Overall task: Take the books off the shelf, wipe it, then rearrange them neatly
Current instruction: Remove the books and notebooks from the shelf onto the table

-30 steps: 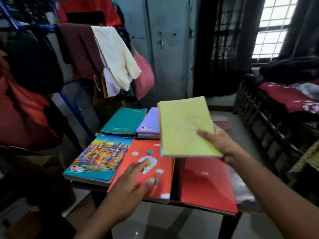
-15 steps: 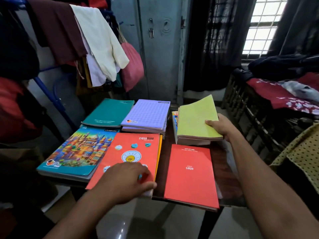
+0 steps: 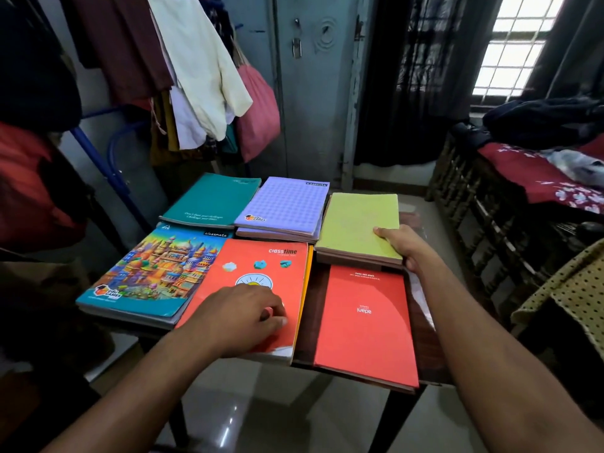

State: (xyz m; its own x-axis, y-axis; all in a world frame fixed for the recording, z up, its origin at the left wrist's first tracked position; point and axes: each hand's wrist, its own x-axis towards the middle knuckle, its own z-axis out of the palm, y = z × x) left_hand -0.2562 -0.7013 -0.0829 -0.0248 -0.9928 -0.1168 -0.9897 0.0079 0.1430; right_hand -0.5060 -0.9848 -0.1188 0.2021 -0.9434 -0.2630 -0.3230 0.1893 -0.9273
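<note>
The near right corner of the yellow-green book (image 3: 358, 223) is pinched by the right hand (image 3: 400, 245), the thumb laid on the cover and the other fingers tucked under the edge. This book lies flat on top of a small stack at the back right of the dark wooden table (image 3: 425, 341). The left hand (image 3: 240, 317) is pressed knuckles-up on the near part of the orange book (image 3: 261, 282) (the one marked "classtime"), its fingers curled down onto the cover with the fingertips touching it; nothing is enclosed by them.

Six covers are spread over the table in two rows. In the near row are found a colourful castle book (image 3: 153, 273) at the left, the orange book in the middle and a red book (image 3: 364, 322) at the right, with a strip of bare wood between the last two. In the back row are seen a teal book (image 3: 214, 201), a purple book (image 3: 286, 206) on its own short pile, and the yellow-green one.

Clothes (image 3: 196, 67) are hung on a rack behind the table to the left, and a grey cabinet (image 3: 313, 93) stands behind.
</note>
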